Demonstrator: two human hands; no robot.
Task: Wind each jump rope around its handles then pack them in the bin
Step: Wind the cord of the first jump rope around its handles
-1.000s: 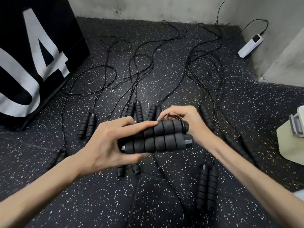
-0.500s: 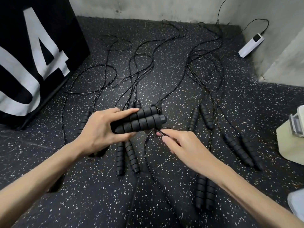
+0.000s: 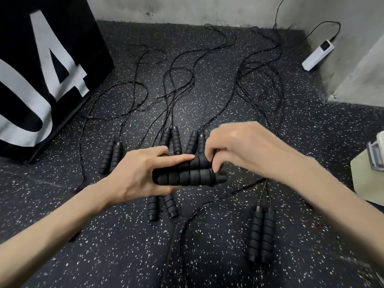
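Note:
My left hand (image 3: 141, 175) grips a pair of black foam jump-rope handles (image 3: 187, 175), held side by side and lying crosswise above the floor. My right hand (image 3: 234, 148) is at the handles' right end with its fingers curled down over them; the thin black rope (image 3: 199, 210) trails from there down to the floor toward me. What the fingertips pinch is hidden. Several other handle pairs lie on the floor: one at the left (image 3: 111, 155), two behind my hands (image 3: 176, 138), one below my left hand (image 3: 162, 206), one at the lower right (image 3: 261, 233).
Loose black ropes (image 3: 259, 86) sprawl over the speckled floor toward the back wall. A black box with white lettering (image 3: 41, 69) stands at the left. A white power strip (image 3: 318, 55) lies at the back right. A pale bin with a clasp (image 3: 372, 175) sits at the right edge.
My right hand has risen from the floor-side rope back up to the handles' right end. My left hand has carried the handles lower and to the right.

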